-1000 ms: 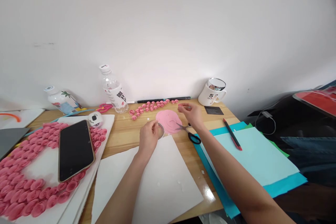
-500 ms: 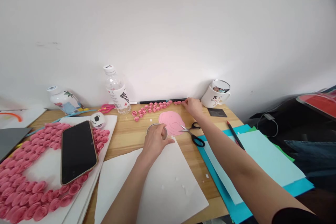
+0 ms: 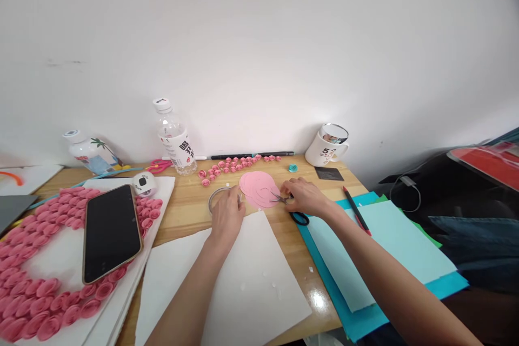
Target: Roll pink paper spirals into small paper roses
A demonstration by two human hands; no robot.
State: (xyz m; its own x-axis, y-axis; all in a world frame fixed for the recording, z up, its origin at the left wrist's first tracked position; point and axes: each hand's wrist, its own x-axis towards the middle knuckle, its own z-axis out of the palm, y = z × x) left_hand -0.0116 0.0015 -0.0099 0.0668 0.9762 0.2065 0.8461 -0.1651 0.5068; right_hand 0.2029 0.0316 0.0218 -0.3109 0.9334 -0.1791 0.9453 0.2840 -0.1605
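My left hand (image 3: 227, 212) has its fingers closed over the right side of a clear ring that looks like a roll of tape (image 3: 211, 201), low on the table. Black-handled scissors (image 3: 299, 219) lie with their blades over a stack of pink paper circles (image 3: 256, 183). My right hand (image 3: 306, 197) closes its fingers at the scissors' upper part and hides one handle loop. Behind that hand sits a small teal rolled paper flower (image 3: 292, 168). Several small pink paper flowers (image 3: 235, 165) stand in rows to its left.
Pink flowers (image 3: 44, 303) cover a white board at left, with a phone (image 3: 112, 233) on top. A bottle (image 3: 176, 143) and a mug (image 3: 324, 147) stand by the wall. White paper (image 3: 259, 275) lies in front; blue sheets (image 3: 389, 248) and a pen (image 3: 357, 211) are right.
My right hand has left the flower row and come nearer, onto the scissors; the teal flower now shows where it was. My left hand and the ring have shifted left.
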